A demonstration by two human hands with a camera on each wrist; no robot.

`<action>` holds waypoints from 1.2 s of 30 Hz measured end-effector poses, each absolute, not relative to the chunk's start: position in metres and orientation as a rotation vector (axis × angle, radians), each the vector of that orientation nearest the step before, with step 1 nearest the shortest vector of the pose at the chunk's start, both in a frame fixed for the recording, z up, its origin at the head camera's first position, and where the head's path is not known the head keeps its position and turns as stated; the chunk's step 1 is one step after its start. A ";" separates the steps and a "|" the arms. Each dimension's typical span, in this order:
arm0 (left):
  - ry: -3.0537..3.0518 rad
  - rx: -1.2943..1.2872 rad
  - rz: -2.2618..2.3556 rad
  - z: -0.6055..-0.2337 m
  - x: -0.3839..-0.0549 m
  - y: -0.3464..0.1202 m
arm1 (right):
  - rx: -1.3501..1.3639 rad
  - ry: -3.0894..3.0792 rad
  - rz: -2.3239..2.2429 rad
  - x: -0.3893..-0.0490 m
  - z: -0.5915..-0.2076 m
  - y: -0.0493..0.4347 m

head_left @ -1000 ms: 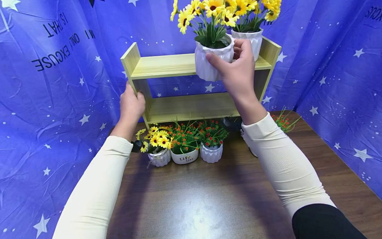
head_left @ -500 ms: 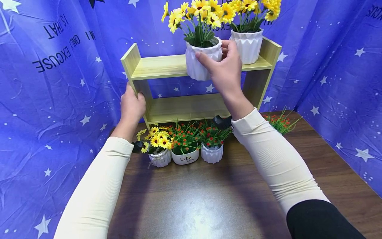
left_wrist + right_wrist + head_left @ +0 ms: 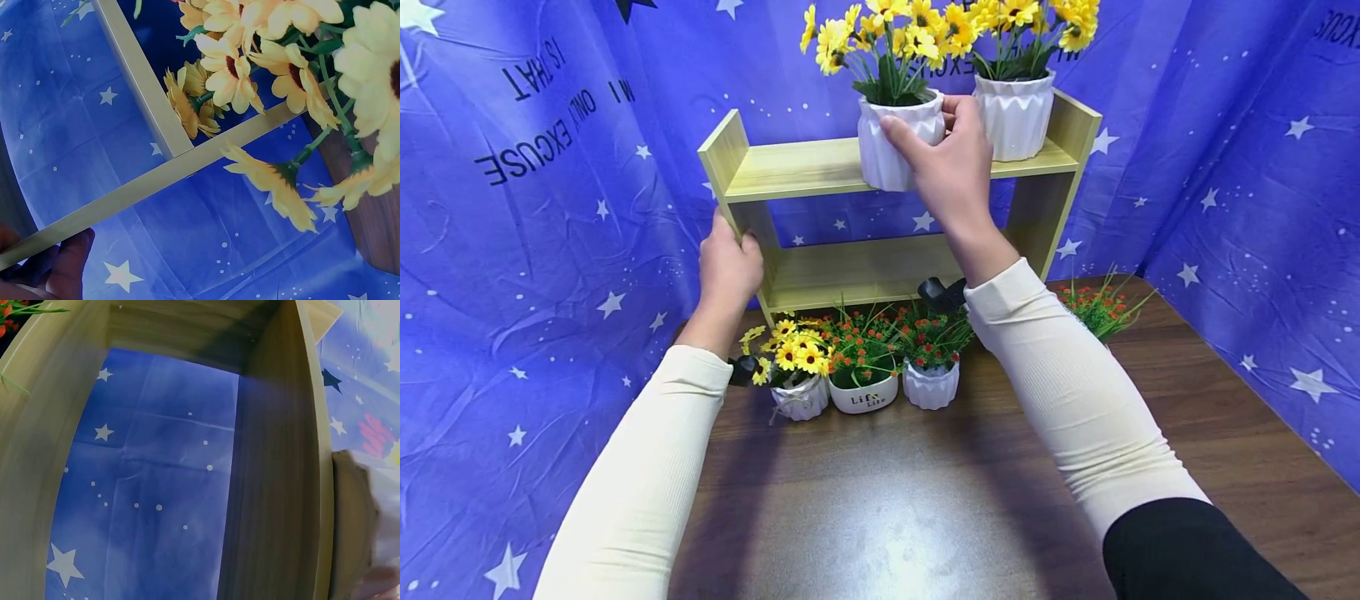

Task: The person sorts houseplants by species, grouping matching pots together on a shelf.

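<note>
In the head view my right hand (image 3: pixel 957 171) grips a ribbed white flowerpot (image 3: pixel 891 143) of yellow artificial sunflowers, thumb on its near side. The pot is upright, its base overlapping the front edge of the top board of a wooden shelf (image 3: pixel 801 162). A matching white pot of sunflowers (image 3: pixel 1017 121) stands on that board to the right. My left hand (image 3: pixel 730 265) holds the shelf's left side panel; in the left wrist view a thumb and fingers (image 3: pixel 69 265) pinch the panel's edge. In the right wrist view the pot's base (image 3: pixel 356 519) shows beside the board edge.
Below the shelf, on the brown table (image 3: pixel 850 483), stand a small sunflower pot (image 3: pixel 802 398), an oval "Life" planter (image 3: pixel 863 395) and a white pot with red-flowered greenery (image 3: pixel 931 387). More red-flowered greenery (image 3: pixel 1101 312) is behind my right forearm. Blue star-printed cloth (image 3: pixel 550 250) surrounds everything.
My right hand has carried the sunflower pot left along the top board's front and slightly farther in, away from the other pot. The left hand keeps its hold on the side panel.
</note>
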State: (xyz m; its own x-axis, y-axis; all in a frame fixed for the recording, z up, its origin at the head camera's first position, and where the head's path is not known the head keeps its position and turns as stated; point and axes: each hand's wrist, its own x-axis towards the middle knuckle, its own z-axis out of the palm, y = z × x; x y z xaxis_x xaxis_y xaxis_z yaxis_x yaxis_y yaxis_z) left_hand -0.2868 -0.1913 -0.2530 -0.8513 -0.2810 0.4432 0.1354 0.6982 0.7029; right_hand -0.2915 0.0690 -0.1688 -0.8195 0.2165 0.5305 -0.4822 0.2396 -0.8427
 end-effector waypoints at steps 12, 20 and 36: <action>-2.380 0.131 -1.043 -0.254 -0.286 -0.192 | 0.107 -2.118 1.420 -0.306 -0.163 0.060; -2.393 0.129 -1.043 -0.254 -0.286 -0.192 | 0.036 -2.197 1.291 -0.314 -0.162 0.057; -2.371 0.101 -1.040 -0.255 -0.285 -0.191 | -0.037 -2.256 1.154 -0.317 -0.162 0.052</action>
State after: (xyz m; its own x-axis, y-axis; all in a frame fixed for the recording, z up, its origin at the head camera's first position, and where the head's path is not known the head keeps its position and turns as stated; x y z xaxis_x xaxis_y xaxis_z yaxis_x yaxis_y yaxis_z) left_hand -0.2850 -0.1915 -0.2551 -0.8491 -0.2760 0.4504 0.1444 0.6989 0.7005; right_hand -0.3167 0.0518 -0.1622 -0.8207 0.2838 0.4958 -0.2361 0.6218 -0.7467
